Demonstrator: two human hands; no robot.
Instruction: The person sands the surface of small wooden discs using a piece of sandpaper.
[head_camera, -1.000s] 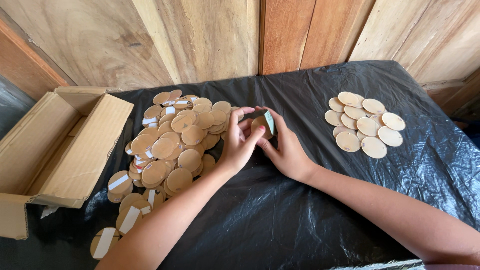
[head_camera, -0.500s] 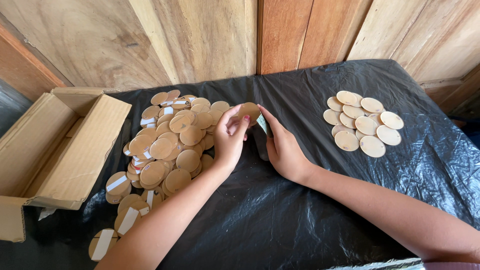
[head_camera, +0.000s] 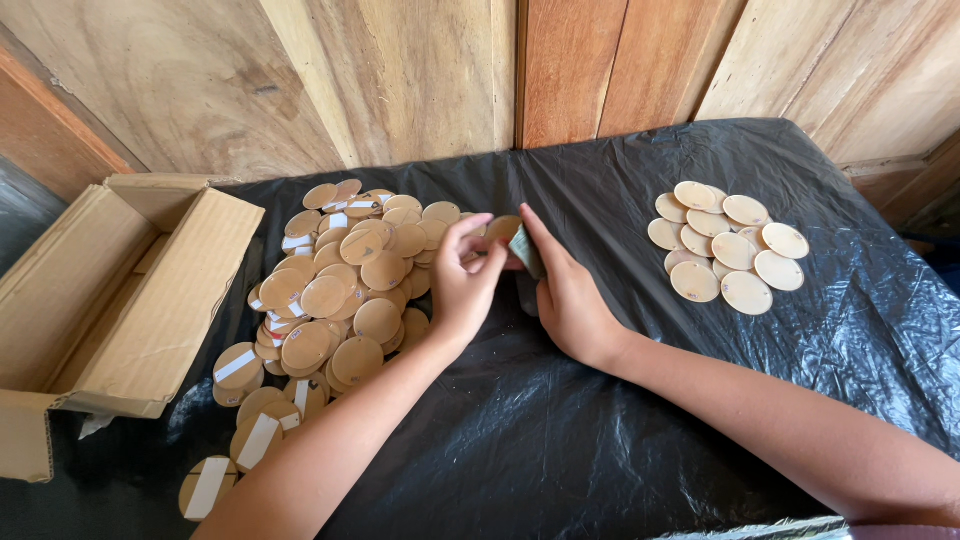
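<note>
The disc (head_camera: 503, 228) sits mid-frame at the big pile's (head_camera: 340, 290) right edge. It's now pinched between both hands, where a second ago they were cupped tighter over it. Left hand (head_camera: 466, 285) fingers nip something small at its edge, and right hand (head_camera: 566, 295) fingers grip a greenish strip. Small pile (head_camera: 725, 250) sits upper right on the tabletop (head_camera: 560, 440).

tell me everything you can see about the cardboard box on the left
The cardboard box is plain brown corrugated card, lying open at the left end of the black plastic sheet, its flaps folded outward. What shows of the inside looks bare. One flap reaches toward the big pile of round discs, close to it; contact is unclear. Neither hand touches it.
</note>
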